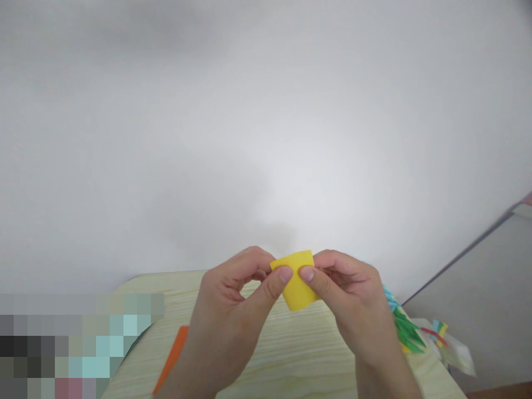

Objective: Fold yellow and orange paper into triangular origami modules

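A small yellow piece of paper (300,291) is held up above the table between both hands. My left hand (236,305) pinches its left side, thumb on the near face and fingers behind. On the other side my right hand (349,299) grips it the same way, the two thumbs almost meeting at the middle. The paper looks roughly square and slightly curved; whether it is folded I cannot tell. Part of an orange sheet (172,354) shows on the table beside my left forearm, which hides the rest.
The pale wood-grain table (299,360) stands against a white wall (266,138). Folded green paper pieces (407,332) and blue ones lie at its right edge, partly behind my right arm. A whitish plastic bag (459,354) is beyond them. The lower left is pixelated.
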Action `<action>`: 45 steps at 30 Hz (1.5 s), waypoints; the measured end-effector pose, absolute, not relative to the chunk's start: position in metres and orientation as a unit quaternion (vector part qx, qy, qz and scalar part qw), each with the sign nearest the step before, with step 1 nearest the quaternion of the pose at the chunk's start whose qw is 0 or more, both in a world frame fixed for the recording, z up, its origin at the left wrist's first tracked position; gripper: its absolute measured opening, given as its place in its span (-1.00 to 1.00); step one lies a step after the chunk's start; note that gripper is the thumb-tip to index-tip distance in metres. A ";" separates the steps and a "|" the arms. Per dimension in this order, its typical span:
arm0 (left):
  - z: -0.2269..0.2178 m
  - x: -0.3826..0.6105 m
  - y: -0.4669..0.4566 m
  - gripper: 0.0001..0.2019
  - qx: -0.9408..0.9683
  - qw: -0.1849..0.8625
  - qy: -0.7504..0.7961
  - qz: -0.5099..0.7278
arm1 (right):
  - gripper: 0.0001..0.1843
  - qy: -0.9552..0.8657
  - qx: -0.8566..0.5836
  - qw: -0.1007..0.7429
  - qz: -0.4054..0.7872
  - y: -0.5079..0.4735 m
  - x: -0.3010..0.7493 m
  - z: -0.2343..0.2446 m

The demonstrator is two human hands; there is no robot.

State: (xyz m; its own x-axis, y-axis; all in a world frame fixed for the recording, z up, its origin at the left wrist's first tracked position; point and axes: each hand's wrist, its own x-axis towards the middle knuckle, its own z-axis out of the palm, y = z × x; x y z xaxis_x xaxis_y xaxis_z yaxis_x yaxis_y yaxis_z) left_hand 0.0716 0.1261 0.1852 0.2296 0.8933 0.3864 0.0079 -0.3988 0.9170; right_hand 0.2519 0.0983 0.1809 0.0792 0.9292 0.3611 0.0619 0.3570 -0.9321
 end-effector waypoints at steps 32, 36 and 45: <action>0.177 0.076 0.133 -0.67 0.725 0.357 0.369 0.459 | -0.81 -0.466 -0.384 0.683 0.411 0.111 0.246 0.170; 0.177 0.075 0.133 -0.68 0.731 0.381 0.355 0.442 | -0.80 -0.446 -0.388 0.697 0.406 0.111 0.246 0.172; 0.177 0.075 0.131 -0.63 0.745 0.366 0.361 0.425 | -0.81 -0.447 -0.383 0.716 0.375 0.119 0.247 0.160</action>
